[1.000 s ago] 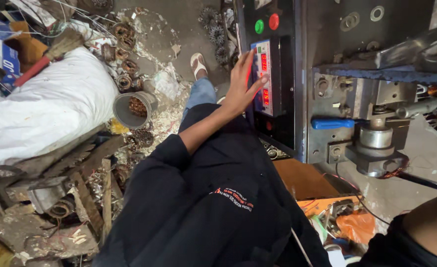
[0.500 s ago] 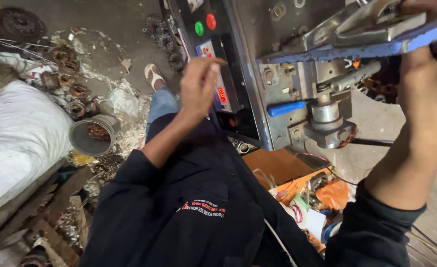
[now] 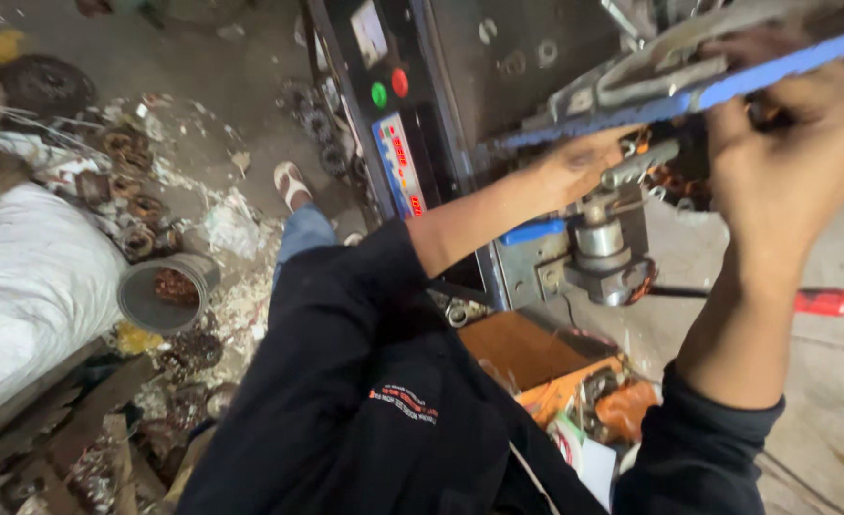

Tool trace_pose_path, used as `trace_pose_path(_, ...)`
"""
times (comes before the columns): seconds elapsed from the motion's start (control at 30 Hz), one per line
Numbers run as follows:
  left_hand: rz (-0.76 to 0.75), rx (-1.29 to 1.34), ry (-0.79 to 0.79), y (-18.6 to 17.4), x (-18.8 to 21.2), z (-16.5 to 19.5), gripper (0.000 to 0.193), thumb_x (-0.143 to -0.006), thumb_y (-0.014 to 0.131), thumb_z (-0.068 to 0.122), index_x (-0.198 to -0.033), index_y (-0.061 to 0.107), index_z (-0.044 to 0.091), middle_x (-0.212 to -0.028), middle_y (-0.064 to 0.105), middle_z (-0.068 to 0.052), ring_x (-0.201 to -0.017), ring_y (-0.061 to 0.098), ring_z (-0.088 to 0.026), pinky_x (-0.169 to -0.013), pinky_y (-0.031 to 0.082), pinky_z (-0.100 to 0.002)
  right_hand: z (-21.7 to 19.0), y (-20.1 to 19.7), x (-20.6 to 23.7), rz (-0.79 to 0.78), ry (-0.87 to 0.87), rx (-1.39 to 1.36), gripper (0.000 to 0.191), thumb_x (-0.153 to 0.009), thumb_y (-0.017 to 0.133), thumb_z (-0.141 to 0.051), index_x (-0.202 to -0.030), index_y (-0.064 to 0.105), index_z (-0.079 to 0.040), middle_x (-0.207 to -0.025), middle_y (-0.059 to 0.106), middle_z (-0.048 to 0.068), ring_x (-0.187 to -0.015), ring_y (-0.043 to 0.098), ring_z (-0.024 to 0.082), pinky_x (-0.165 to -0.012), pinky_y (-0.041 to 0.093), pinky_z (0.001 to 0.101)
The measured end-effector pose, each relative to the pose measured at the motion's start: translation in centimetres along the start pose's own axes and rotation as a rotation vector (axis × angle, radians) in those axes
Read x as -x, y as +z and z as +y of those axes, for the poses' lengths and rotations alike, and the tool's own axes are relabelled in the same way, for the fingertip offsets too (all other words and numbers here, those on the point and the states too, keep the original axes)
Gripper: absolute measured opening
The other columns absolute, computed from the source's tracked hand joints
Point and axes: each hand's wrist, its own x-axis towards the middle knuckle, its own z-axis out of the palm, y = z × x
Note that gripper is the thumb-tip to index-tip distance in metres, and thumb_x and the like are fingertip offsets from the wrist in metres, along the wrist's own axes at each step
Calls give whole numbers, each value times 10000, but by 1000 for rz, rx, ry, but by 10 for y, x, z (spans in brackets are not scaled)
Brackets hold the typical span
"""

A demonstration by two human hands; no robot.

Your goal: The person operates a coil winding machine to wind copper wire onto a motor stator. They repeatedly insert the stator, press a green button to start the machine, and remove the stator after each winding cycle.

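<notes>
The blue machine arm (image 3: 784, 67) hides part of the right hand (image 3: 784, 162); its grip is unclear. The left hand (image 3: 574, 167) clasps the grey metal spindle (image 3: 601, 234).

Dim, uneven light; motion blur softens edges.

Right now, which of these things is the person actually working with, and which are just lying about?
In use:
left hand at the metal spindle
right hand on the blue-edged machine arm

Lying about:
grey bucket
white sack
red-handled tool
orange box
</notes>
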Motion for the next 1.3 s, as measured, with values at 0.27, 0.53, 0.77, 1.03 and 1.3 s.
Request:
trace_pose_path(0.27, 70, 73, -39, -28, -16, 2, 815, -778, 809, 475, -1436, 540, 78, -1436, 560, -97, -1359, 520, -262, -1193, 406, -514, -26, -11, -20, 27, 111, -33, 198, -966, 753, -24, -1161, 785, -40, -1162, 750, 138, -990, 714, 228, -883, 533, 309)
trace_pose_path(0.53, 26, 129, -32, -22, -13, 12, 859, -614, 931, 467, -1343, 612, 142, -1315, 649, -44, -1272, 567, -248, -1140, 443, -556, -20, -9, -20, 25, 221, -102, 220, -945, 729, -29, -1156, 782, -54, -1215, 749, 132, -1035, 715, 241, -889, 541, 321)
trace_pose_path(0.77, 34, 180, -82, -20, -13, 2, 917, -576, 985, 436, -1377, 620, 176, -1351, 675, -32, -1323, 571, -258, -1176, 450, -586, -13, -9, -15, 39, 90, -88, 293, -894, 708, 40, -1171, 782, -19, -1153, 745, 151, -1022, 720, 226, -911, 538, 306)
trace_pose_path(1.03, 133, 80, 1, -46, -18, -12, 977, -578, 1008, 390, -1417, 556, 174, -1410, 580, 20, -1347, 480, -213, -1144, 421, -514, -15, -9, -18, 18, 123, -61, 280, -920, 710, 48, -1175, 799, -29, -1157, 763, 138, -943, 701, 196, -808, 506, 272)
trace_pose_path(1.3, 102, 122, 80, -39, -13, -11, 972, -564, 1006, 396, -1403, 594, 128, -1421, 603, 4, -1406, 486, -216, -1227, 381, -494, -2, -5, -11, 23, 57, -60, 347, -905, 659, 82, -1209, 793, -18, -1173, 756, 147, -1061, 713, 213, -901, 523, 283)
